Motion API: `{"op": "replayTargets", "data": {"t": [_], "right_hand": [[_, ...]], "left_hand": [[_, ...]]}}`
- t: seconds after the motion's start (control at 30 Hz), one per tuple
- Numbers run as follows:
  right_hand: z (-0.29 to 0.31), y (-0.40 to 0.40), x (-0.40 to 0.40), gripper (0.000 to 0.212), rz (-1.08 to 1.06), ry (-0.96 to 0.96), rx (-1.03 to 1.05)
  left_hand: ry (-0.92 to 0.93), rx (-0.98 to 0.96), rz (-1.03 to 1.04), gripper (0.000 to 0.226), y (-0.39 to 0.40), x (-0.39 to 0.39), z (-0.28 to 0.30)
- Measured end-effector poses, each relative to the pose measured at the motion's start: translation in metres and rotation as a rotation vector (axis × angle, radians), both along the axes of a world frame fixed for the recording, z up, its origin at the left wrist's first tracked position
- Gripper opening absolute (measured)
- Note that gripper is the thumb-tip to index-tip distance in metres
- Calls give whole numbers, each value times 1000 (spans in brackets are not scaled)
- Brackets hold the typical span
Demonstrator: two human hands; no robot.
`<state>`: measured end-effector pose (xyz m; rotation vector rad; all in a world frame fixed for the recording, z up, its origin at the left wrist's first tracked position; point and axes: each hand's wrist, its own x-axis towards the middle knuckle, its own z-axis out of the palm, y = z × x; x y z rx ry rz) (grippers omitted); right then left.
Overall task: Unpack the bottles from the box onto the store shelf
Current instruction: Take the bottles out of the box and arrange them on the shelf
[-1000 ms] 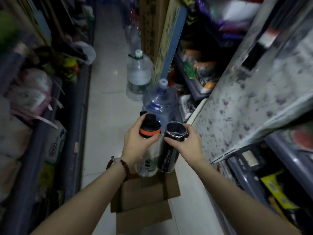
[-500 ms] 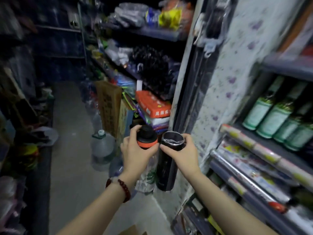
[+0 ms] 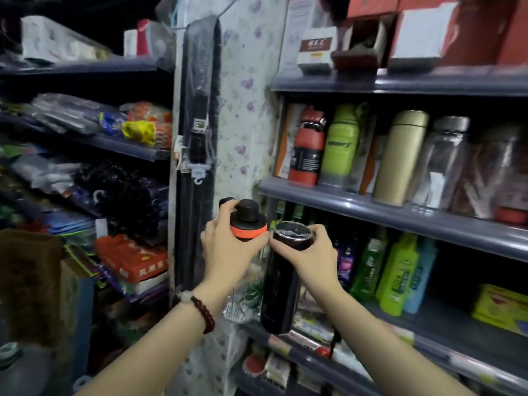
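My left hand grips the top of a clear bottle with a black cap and orange ring; its see-through body hangs below the hand. My right hand holds a tall black bottle by its shiny lid. Both bottles hang upright, side by side, in front of the grey store shelf. On that shelf stand a red bottle, a green bottle, a gold flask and a clear jar. The box is out of view.
A floral-covered post with a hanging black pack divides two shelf units. Below the bottle shelf stand green and blue detergent bottles. The left shelves hold packaged goods. A brown carton stands at lower left.
The view has lifted from the floor and the cardboard box to the shelves. Both hands have carried the two bottles upward, level with the shelf units.
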<state>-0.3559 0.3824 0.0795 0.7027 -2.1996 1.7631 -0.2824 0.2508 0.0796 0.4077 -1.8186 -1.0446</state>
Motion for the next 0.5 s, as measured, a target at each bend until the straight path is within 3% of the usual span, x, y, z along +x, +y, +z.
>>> {"op": "replayTargets", "data": {"t": [0.17, 0.5], "right_hand": [[40, 69, -20, 53, -206, 68, -2], [119, 183, -31, 68, -448, 201, -96]], "left_hand": [[86, -18, -161, 67, 60, -42, 40], [289, -208, -302, 70, 171, -66, 123]]}}
